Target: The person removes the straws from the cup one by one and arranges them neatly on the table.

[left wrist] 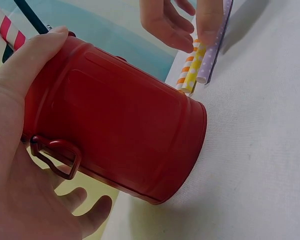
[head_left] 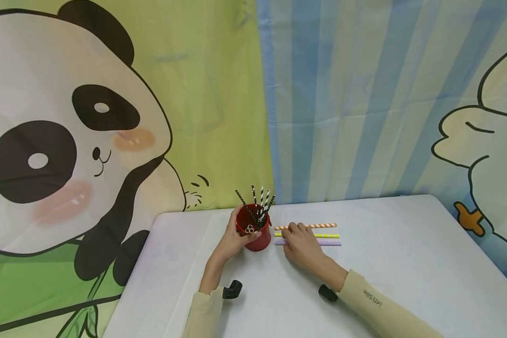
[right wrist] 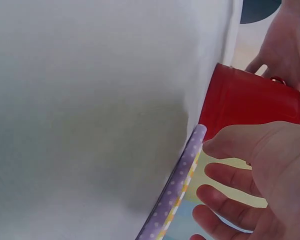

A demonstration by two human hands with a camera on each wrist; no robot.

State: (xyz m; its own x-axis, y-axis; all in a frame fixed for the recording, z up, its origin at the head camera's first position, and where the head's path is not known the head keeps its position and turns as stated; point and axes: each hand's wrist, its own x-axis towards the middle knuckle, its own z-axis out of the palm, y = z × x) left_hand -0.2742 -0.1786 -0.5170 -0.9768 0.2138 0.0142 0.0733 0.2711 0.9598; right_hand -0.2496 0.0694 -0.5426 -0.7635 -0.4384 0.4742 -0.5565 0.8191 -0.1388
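My left hand [head_left: 233, 238] grips a red metal bucket [left wrist: 120, 120] near its rim, thumb on one side and fingers round the other. Several patterned straws [head_left: 262, 206] stand in the bucket, leaning various ways, and pale straw ends show by its near rim. To the right of the bucket lie an orange-striped straw [head_left: 323, 226], a yellow straw [head_left: 327, 236] and a purple dotted straw [right wrist: 172, 192], side by side. My right hand [head_left: 304, 246] is over their left part, fingers bent loosely and apart; whether it touches them is hard to tell.
The white table [head_left: 397, 244] reaches back to a striped blue curtain [head_left: 342, 94] and a green one with a panda print [head_left: 219, 94]. A black wrist piece [head_left: 232, 289] is by the left sleeve, another [head_left: 327, 293] by the right sleeve.
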